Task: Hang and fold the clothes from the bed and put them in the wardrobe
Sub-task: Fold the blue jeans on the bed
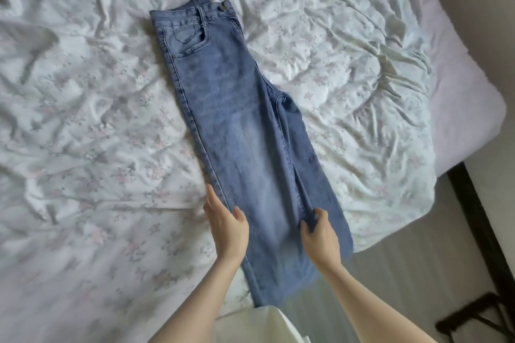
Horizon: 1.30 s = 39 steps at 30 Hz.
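The left hand (227,227) lies against the left edge of the lower leg, fingers straight, thumb on the denim; the right hand (320,234) pinches a fold at the right seam. One pair of jeans (239,120) — folded lengthwise — lies on the rumpled floral bed (97,120), hems overhanging its near edge.

Both bare forearms reach up from the bottom edge toward 12 o'clock, roughly parallel. The left hand (226,221) lies at 7 o'clock of centre, fingers straight and pointing to 11 o'clock, thumb spread. The right hand (320,234), at 5 o'clock, has fingers curled, pinching a fold of cloth.
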Tool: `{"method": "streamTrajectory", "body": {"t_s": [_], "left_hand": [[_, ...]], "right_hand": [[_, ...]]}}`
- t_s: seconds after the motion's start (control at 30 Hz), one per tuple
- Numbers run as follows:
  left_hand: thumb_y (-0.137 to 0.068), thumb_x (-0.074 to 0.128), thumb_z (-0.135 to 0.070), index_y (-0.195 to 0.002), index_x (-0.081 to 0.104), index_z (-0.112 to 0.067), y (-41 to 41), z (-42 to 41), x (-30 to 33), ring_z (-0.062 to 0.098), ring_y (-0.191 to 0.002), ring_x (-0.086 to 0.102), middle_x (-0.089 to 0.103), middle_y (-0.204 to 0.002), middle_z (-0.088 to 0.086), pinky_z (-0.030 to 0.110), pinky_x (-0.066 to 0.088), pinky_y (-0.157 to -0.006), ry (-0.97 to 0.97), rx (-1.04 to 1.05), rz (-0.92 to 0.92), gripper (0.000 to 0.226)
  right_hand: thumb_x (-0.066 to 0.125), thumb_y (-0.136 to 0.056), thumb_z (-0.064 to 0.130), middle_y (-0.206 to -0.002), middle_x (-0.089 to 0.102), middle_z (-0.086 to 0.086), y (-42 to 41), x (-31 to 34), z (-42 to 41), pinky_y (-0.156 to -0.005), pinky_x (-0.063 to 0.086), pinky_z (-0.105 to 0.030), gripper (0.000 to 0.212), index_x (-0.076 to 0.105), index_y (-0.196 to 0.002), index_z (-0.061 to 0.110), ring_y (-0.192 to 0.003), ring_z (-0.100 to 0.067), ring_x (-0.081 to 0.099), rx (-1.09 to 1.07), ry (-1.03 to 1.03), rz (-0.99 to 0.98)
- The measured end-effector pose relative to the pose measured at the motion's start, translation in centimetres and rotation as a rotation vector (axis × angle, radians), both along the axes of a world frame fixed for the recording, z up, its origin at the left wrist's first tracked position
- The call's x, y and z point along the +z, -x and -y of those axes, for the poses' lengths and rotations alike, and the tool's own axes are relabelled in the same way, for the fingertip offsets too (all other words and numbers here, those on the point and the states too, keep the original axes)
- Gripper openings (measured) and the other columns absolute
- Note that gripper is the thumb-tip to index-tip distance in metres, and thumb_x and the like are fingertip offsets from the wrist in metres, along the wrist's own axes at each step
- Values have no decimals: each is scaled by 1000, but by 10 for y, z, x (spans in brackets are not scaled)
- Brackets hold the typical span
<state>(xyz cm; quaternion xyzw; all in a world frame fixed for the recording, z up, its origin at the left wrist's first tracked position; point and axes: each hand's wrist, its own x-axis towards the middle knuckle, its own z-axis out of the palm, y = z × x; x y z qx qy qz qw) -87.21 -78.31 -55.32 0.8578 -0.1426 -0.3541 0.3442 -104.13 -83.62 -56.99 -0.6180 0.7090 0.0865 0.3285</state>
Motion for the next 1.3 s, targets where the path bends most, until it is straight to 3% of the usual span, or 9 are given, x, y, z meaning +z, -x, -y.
{"method": "streamTrajectory", "body": {"t_s": [0.1,0.27,0.4,0.53,0.67,0.87,1.1,1.2,1.3], "left_hand": [[-85,56,1,-146,18,-3,19,-11,5,38,-133,27,28,-145,24,42,27,-104,-73,-78,112,72],[-68,76,-1,-118,64,-11,35,14,1,36,-119,52,59,-126,10,55,43,-94,36,-849,643,53],[-87,56,-14,-118,62,-25,33,63,-12,19,-133,38,56,-129,-7,51,18,-111,74,-1478,798,34],[-59,83,-25,-72,71,-25,38,98,-10,14,-86,64,66,-77,-11,39,49,-89,210,-1826,1011,18],[-62,81,-40,-73,69,-27,36,114,-13,11,-83,62,64,-75,-13,30,48,-85,189,-2089,1086,21],[-51,81,-19,-64,63,-23,49,123,-14,14,-70,58,57,-63,-9,31,50,-77,215,-2218,1155,22],[-79,68,-4,-79,58,-7,55,122,10,27,-61,58,60,-68,7,36,48,-65,306,-2029,691,10],[-78,71,-3,-76,54,-5,61,133,25,27,-45,51,55,-52,6,30,41,-54,357,-1931,658,17],[-92,55,-11,-87,49,-8,71,152,24,29,-55,50,57,-63,6,31,32,-63,321,-1921,634,8]], "right_hand": [[51,-91,29,-115,59,-2,16,-1,-16,-64,34,-32,37,37,-122,15,-97,-30,59,-20,-18,-17],[49,-87,16,-112,49,-3,45,-2,-36,-76,36,-33,23,49,-110,15,-106,-27,47,-79,59,3],[47,-92,19,-110,50,-6,62,-9,-44,-78,34,-37,21,53,-109,10,-108,-29,45,28,64,-104],[46,-91,17,-104,47,-4,66,-14,-46,-68,36,-35,14,47,-103,9,-102,-26,45,-83,54,44],[44,-94,23,-113,47,-7,66,-23,-54,-80,42,-36,26,47,-115,9,-108,-26,43,3,-2,-8],[47,-92,25,-108,55,-4,72,-33,-67,-79,38,-32,27,47,-116,12,-102,-25,50,-213,38,89],[32,-92,9,-66,43,2,99,-15,-63,-57,28,-35,12,27,-91,19,-67,-32,44,-63,-71,88],[29,-99,21,-76,57,-9,114,-1,-54,-58,34,-36,5,32,-94,20,-65,-35,47,-122,62,114],[31,-99,38,-101,65,-7,132,0,-33,-63,39,-37,27,43,-117,21,-81,-36,61,-136,155,77]]}}
